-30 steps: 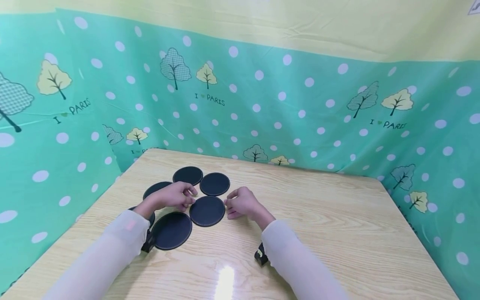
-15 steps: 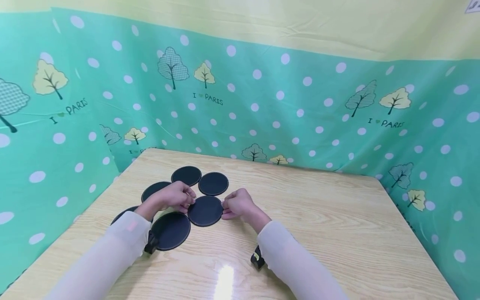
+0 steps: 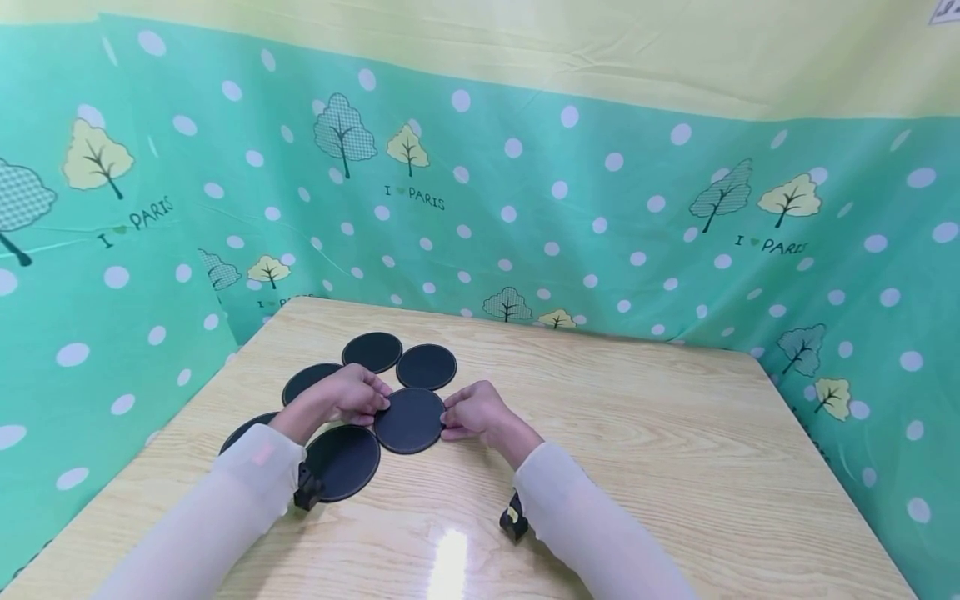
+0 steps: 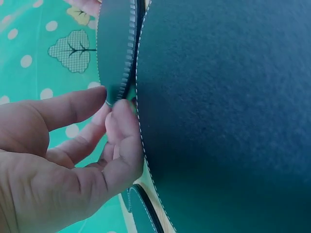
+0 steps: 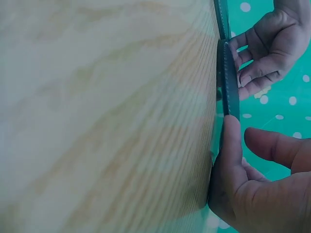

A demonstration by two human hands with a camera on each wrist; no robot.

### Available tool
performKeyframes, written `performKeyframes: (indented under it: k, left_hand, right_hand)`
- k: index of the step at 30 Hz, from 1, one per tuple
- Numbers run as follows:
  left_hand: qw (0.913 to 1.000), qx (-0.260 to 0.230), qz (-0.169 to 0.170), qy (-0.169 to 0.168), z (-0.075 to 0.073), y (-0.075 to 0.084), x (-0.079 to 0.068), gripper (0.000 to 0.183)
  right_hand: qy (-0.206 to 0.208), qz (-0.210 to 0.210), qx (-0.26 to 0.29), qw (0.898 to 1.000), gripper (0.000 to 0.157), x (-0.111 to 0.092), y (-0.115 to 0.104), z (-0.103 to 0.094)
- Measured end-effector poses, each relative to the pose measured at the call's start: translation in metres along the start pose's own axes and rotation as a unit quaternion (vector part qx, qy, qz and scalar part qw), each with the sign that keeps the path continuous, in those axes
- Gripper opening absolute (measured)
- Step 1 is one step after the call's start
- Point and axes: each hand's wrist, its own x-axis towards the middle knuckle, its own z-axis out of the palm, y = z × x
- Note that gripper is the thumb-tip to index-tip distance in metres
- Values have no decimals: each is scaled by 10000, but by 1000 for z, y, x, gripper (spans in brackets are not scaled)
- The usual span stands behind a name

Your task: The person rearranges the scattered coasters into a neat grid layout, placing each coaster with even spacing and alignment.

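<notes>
Near-left disc (image 3: 343,465) on surface (image 3: 637,433). Beyond, to its right: middle disc (image 3: 409,422), round, no long axis; left hand (image 3: 356,395) pinches its left edge, right hand (image 3: 478,412) its right; neither nearer. Can't tell if lifted. Far disc (image 3: 426,367) just behind it.

And here on the cloth (image 3: 487,254), out towards its left edge, a slanting line (image 3: 135,221) reads "I", green heart, "PARIS"! Left of the cloth's middle, a second line (image 3: 415,197) says just the same, and there's a third line (image 3: 771,243) towards the right edge, matching it! Low down on the left, a partly hidden fourth line (image 3: 285,302) gives "I" and "PA". Top right corner, a cropped print (image 3: 945,10), unreadable!
</notes>
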Motion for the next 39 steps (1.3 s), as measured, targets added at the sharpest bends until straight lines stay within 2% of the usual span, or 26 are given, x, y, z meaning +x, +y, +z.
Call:
performKeyframes:
  k: [8, 21, 28, 39]
  left_hand:
    - [9999, -124, 79, 44, -1, 6, 0, 29]
    - [9978, -528, 408, 29, 0, 26, 8, 33]
    - [9949, -942, 368, -57, 5, 37, 12, 37]
    - [9929, -1114, 423, -26, 19, 53, 20, 37]
  right_hand:
    - [187, -37, -13, 9998, 25, -1, -3, -6]
    - [173, -302, 154, 9993, 28, 1, -18, -34]
    - [221, -465, 68, 9986, 26, -2, -25, -50]
    - [305, -676, 207, 9970, 31, -3, -26, -73]
